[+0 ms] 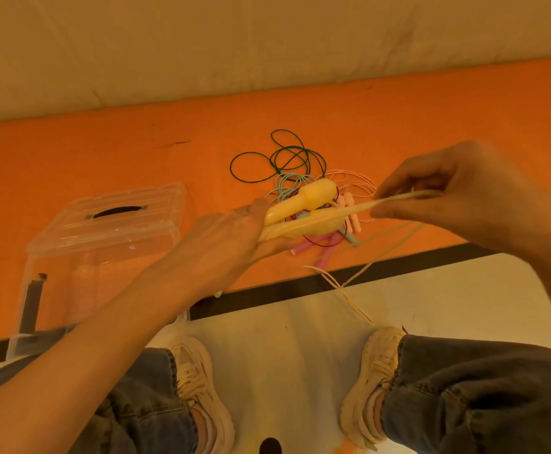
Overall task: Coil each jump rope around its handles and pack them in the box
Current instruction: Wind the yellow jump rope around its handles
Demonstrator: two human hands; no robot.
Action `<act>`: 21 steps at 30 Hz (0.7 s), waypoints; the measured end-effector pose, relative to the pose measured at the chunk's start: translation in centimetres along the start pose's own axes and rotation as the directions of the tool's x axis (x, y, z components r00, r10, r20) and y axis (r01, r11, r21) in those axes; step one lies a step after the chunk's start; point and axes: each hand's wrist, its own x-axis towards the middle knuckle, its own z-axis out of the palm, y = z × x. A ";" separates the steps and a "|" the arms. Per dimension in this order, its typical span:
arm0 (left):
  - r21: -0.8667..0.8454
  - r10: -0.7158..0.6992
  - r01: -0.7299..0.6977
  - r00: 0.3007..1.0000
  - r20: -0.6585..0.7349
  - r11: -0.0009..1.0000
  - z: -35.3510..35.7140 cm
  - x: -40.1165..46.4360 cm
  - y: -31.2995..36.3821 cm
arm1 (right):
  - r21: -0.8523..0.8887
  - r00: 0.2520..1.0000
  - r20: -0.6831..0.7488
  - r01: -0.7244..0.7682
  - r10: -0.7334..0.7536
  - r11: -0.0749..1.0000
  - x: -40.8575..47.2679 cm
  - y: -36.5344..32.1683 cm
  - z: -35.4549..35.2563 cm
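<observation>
My left hand [231,237] grips the two yellow jump rope handles [303,199] side by side above the orange table [110,152]. Several strands of the pale yellow cord [349,209] run along the handles to my right hand [457,188], which pinches them and holds them taut. More of this cord [359,280] hangs loose over the table's front edge toward my feet. Beneath the handles lies a tangle of other ropes: a dark green cord [277,158], a light blue cord [284,183], pink handles [352,221]. A clear plastic box [103,244] with its lid on stands at the left.
The box has a black carry handle [120,211] on its lid and a black latch [33,303] on its near side. A pale cloth wall [267,44] rises behind the table. My legs and shoes [198,388] stand on a white floor below the table's dark edge.
</observation>
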 end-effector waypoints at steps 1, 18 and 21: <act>0.004 0.000 0.000 1.000 -0.002 1.000 0.0 0.0 -0.1 | -0.002 0.999 0.043 -0.031 0.032 1.000 -0.2 0.4 -0.4; -0.060 0.249 -0.244 0.964 0.090 0.968 0.7 -0.2 2.8 | 0.612 0.948 -0.317 0.184 0.026 0.770 2.1 2.7 -1.1; -0.108 0.311 -0.309 0.950 -0.001 0.945 1.1 -0.5 3.4 | 0.623 0.943 -0.322 0.146 0.082 0.769 3.5 2.9 -0.5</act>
